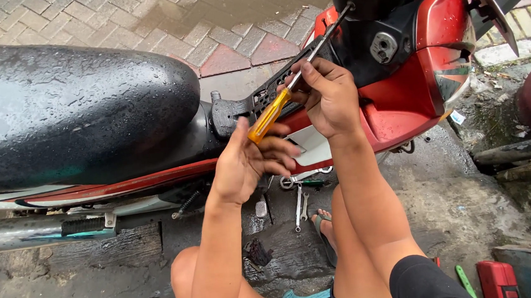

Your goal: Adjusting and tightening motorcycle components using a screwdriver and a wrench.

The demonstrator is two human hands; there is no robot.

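A red and black motorbike stands side-on before me, its black seat wet with drops. A long screwdriver with a yellow handle points up and right, its tip at the black panel under the handlebar column. My right hand grips the steel shaft near the handle. My left hand sits below, fingers spread, its palm against the end of the yellow handle.
Spanners and a small metal piece lie on the wet ground under the bike. A red tool box and a green-handled tool sit at bottom right. The exhaust pipe runs along the left. Paving bricks lie beyond.
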